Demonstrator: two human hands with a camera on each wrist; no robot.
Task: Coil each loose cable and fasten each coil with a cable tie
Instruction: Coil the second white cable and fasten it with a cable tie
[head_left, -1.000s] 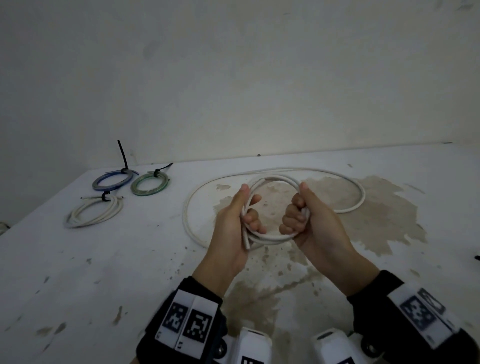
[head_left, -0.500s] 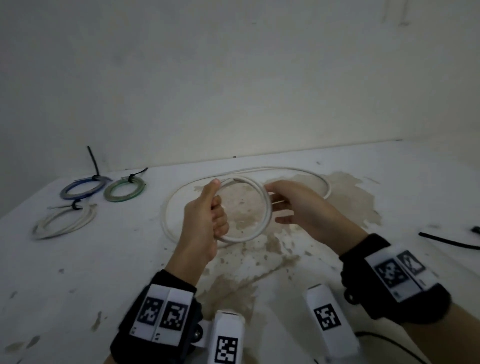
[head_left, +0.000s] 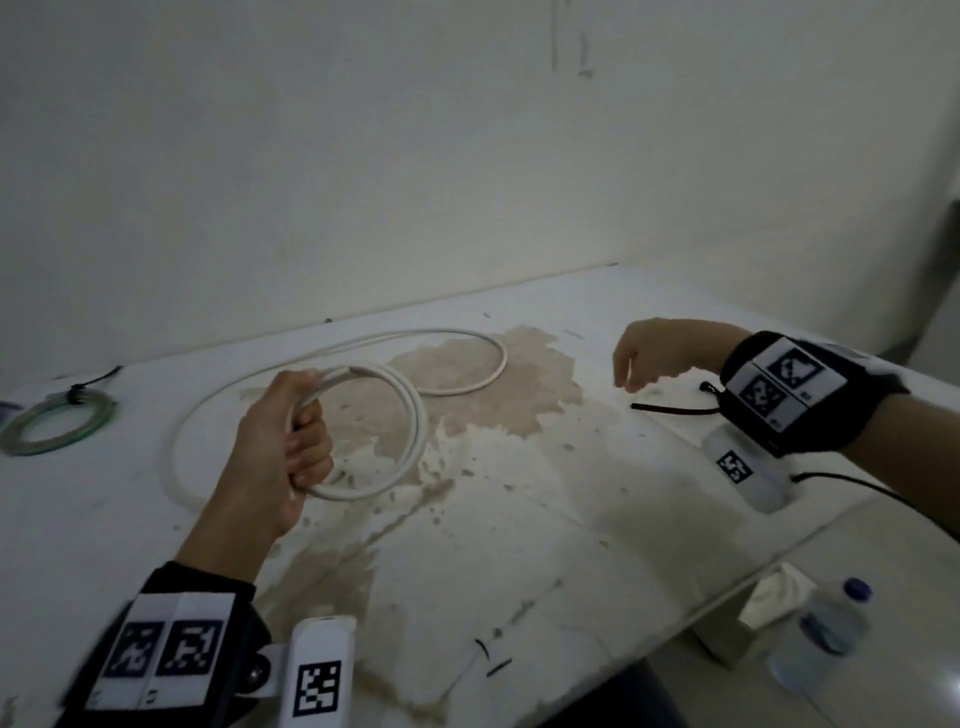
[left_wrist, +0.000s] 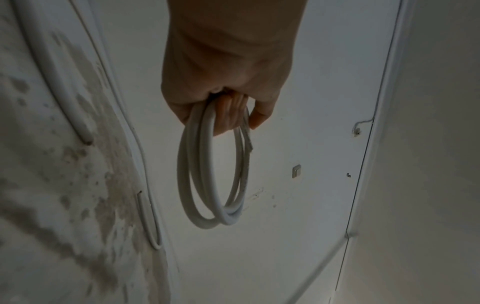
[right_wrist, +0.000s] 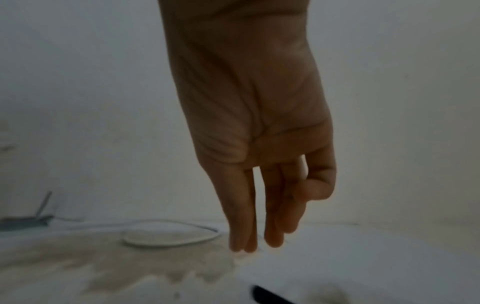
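My left hand (head_left: 306, 441) grips a white cable coil (head_left: 413, 415) of about two turns, lifted a little off the stained white table (head_left: 519, 545). In the left wrist view the fingers (left_wrist: 231, 117) curl round the coil (left_wrist: 187, 174) and a cut end sticks out beside them. The rest of the white cable (head_left: 491, 364) trails loose on the table behind. My right hand (head_left: 626, 374) hangs empty with fingers (right_wrist: 241, 216) pointing down, just above and left of a black cable tie (head_left: 675, 410) lying on the table; the tie's end (right_wrist: 267, 296) shows below the hand.
A green coil (head_left: 52, 426) fastened with a black tie lies at the far left. The table's right edge runs diagonally; beyond it stand a tissue box (head_left: 763, 618) and a water bottle (head_left: 831, 623). Small black scraps (head_left: 493, 660) lie near the front edge.
My right hand let go of the white coil and swung right, over to the black cable tie. My left hand kept its grip on the coil. The view turned rightward.
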